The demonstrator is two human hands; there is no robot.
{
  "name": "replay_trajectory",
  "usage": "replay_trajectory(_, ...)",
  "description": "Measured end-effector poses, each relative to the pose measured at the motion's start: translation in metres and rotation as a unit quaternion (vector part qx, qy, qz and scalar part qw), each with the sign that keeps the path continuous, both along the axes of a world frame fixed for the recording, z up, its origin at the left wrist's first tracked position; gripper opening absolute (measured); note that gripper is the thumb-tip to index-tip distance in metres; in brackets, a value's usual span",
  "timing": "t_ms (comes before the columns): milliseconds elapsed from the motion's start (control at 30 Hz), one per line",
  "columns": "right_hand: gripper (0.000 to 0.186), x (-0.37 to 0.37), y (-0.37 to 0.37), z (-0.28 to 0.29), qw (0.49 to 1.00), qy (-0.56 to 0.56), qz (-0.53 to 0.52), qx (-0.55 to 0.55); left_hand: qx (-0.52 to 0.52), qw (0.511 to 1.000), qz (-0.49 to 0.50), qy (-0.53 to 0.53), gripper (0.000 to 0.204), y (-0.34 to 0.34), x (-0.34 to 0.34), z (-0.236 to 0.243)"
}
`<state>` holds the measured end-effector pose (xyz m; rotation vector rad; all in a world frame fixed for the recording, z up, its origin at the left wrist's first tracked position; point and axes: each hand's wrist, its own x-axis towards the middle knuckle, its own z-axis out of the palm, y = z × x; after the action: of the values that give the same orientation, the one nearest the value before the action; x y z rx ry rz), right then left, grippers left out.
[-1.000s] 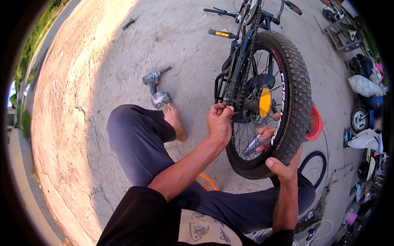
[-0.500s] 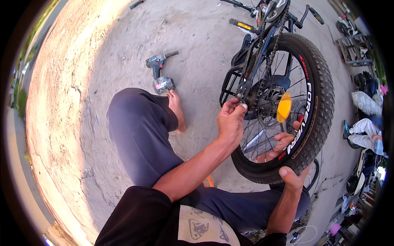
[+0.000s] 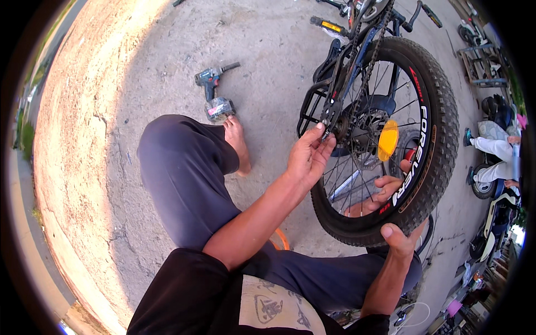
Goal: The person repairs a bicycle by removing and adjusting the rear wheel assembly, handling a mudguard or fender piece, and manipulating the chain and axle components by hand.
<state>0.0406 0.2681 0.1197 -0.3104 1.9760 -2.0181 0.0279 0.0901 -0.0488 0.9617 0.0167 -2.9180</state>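
Note:
A bicycle leans in front of me, its rear wheel (image 3: pixel 438 106) tilted toward me with a knobby black tyre. My left hand (image 3: pixel 308 156) is closed at the axle end beside the dark frame, thumb and fingers pinching a small metal part, mostly hidden. My right hand (image 3: pixel 399 240) grips the wheel's near lower edge: the thumb presses on the tyre and the fingers show behind the spokes. A yellow reflector (image 3: pixel 387 139) sits among the spokes. The chain (image 3: pixel 367 81) hangs along the frame, and a black rear rack (image 3: pixel 309 114) lies left of the axle.
A cordless impact wrench (image 3: pixel 210 84) with a long socket lies on the concrete ground by my bare foot (image 3: pixel 237 139). An orange loop (image 3: pixel 283 239) shows beside my leg. At far right are a metal cart (image 3: pixel 481 67), a person in light trousers (image 3: pixel 488 149) and parked scooters.
My left hand has shifted its grip at the axle: the thumb is now on the upper left, with the fingers turned further round to the right. My right hand keeps its hold on the wheel.

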Motion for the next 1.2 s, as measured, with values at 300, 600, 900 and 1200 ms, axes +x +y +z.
replay_trajectory(300,0.103,-0.002,0.001,0.001,1.0,-0.004,0.001,0.004,-0.074,0.997,-0.01,-0.018,0.012,0.0,0.0,0.006)
replay_trajectory(600,0.1,-0.002,0.005,-0.003,1.0,0.007,0.015,0.005,0.014,0.997,-0.003,-0.07,0.008,-0.002,0.0,0.01)
replay_trajectory(900,0.102,-0.002,0.007,0.0,0.999,0.004,0.039,-0.002,0.069,0.996,-0.055,-0.031,0.009,-0.015,-0.003,0.003)
replay_trajectory(1200,0.101,-0.002,0.006,-0.001,0.997,-0.029,0.058,-0.031,0.088,0.99,-0.113,-0.002,0.015,-0.02,0.002,0.001)
